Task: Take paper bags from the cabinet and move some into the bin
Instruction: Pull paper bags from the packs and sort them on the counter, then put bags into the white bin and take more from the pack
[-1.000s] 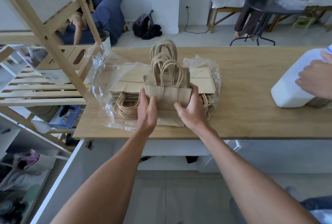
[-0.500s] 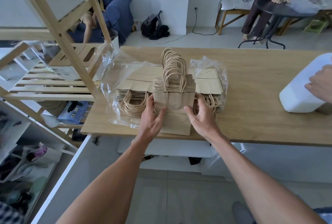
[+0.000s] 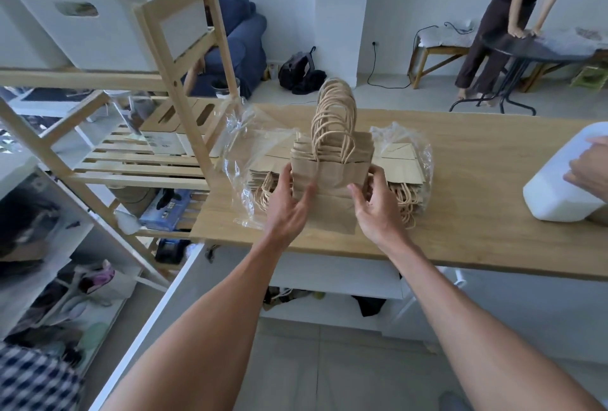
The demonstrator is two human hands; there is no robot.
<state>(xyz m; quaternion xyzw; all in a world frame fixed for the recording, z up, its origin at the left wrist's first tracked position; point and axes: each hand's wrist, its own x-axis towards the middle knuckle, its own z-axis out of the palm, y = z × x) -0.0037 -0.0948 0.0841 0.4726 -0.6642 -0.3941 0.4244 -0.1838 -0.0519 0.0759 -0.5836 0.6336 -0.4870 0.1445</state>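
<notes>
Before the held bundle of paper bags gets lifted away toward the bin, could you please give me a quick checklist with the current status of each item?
1. Left hand on the bundle of paper bags: ok.
2. Right hand on the opposite side: ok.
3. Bundle's handles upright, free of the plastic wrap: ok.
4. Bundle fully lifted off the flat stack: cannot tell.
5. Bin's location: cannot tell.
6. White jug clear of the bundle: ok.

No readable text.
Paper bags (image 3: 332, 177) between both hands are plain; the shelf items' print left of them is too blurred.
</notes>
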